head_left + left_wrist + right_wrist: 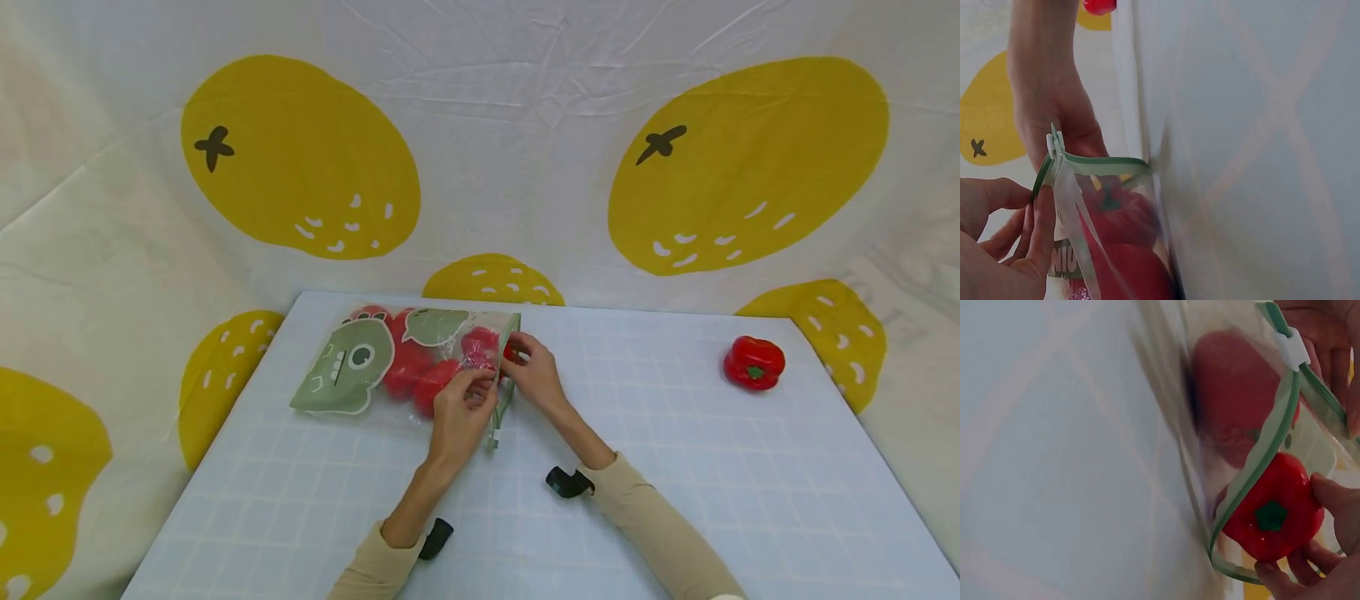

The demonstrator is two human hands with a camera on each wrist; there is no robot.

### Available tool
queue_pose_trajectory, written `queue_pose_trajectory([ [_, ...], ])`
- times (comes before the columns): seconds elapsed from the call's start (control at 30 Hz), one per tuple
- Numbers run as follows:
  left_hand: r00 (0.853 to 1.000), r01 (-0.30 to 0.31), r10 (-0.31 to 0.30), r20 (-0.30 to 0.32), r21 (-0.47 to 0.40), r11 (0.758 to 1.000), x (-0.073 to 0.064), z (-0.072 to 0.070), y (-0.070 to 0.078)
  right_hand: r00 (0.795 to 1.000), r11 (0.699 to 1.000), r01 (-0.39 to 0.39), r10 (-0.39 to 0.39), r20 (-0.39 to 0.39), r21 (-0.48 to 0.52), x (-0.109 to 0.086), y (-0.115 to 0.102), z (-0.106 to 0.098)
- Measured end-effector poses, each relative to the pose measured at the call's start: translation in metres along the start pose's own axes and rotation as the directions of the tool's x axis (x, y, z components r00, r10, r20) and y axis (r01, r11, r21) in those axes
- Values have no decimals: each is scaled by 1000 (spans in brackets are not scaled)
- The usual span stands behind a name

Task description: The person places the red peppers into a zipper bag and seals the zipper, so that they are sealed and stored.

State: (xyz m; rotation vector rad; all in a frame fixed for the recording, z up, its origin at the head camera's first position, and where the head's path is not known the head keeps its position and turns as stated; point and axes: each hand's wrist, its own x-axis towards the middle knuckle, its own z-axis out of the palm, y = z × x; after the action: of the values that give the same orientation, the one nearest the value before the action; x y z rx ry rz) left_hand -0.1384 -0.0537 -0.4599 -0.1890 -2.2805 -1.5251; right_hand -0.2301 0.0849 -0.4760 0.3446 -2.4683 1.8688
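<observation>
A clear zip bag with a green dinosaur print lies on the table, its mouth facing right. Several red peppers show through the plastic. My left hand pinches the green-edged rim of the mouth between thumb and fingers, holding it apart. With thumb and fingertips, my right hand grips a red bell pepper at the opening, its green stem end facing outward. Part of that pepper sits behind the green zip strip. A white slider is on the strip, near the left hand.
Another red bell pepper lies on the far right of the white gridded table. Behind the table hangs a pale cloth printed with yellow fruit. Dark wrist mounts sit at the sleeves.
</observation>
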Motion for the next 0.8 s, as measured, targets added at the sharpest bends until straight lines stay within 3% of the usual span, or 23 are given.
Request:
queue_pose_trajectory([
  [0.17,1000,-3,3,-6,-3,1000,0,0,0,999,999,35,-36,-38,-29,1,0,6],
  [0.37,1000,2,-2,-6,11,1000,0,0,1,989,974,128,-140,-54,-186,-1,1,6],
  [0.63,1000,-13,12,-24,-21,1000,1,1,0,998,994,57,-57,4,-97,-2,-3,3],
  [0.8,999,-21,20,-27,-28,999,2,2,-1,1000,994,5,-5,3,-112,3,-1,5],
])
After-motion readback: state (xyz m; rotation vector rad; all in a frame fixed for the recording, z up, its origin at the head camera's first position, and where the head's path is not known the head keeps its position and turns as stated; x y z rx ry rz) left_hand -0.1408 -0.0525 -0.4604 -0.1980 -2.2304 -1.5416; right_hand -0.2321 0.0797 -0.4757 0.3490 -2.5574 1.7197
